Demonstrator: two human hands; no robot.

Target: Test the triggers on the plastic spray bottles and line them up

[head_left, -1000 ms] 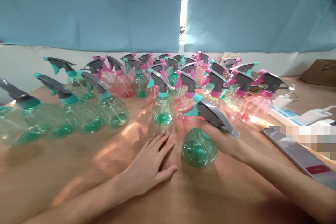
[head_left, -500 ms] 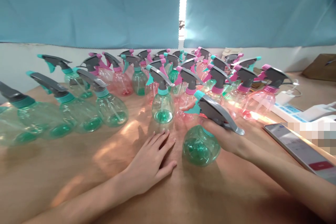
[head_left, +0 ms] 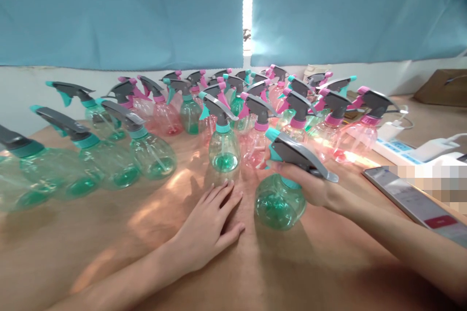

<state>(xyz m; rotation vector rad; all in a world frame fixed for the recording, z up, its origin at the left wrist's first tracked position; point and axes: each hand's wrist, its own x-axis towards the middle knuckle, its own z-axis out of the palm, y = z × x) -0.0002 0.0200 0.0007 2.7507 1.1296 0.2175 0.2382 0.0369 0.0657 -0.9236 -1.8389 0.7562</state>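
My right hand [head_left: 310, 182] is wrapped round the neck of a green spray bottle [head_left: 280, 206], its finger curled at the turquoise trigger under the grey head. The bottle is tilted a little, its nozzle toward the upper left. Whether its base touches the table cannot be made out. My left hand [head_left: 209, 226] lies flat on the wooden table [head_left: 153, 272], fingers stretched out and holding nothing. Just beyond its fingertips stands another green spray bottle [head_left: 224, 150] with a turquoise collar. A pink spray bottle [head_left: 255, 146] is behind the held one, partly hidden.
Several green spray bottles [head_left: 151, 155] stand at the left. Many more green and pink ones crowd the back. At the right lie a phone [head_left: 408, 199] and a white power strip [head_left: 397, 150] with plugs and cables. A brown bag [head_left: 443, 88] sits far right, and blue curtains [head_left: 120, 14] hang behind.
My right index finger, stretched out past the trigger before, is now curled in against it. The bottle stays nearly in place. The view has shifted slightly; my left hand has not moved.
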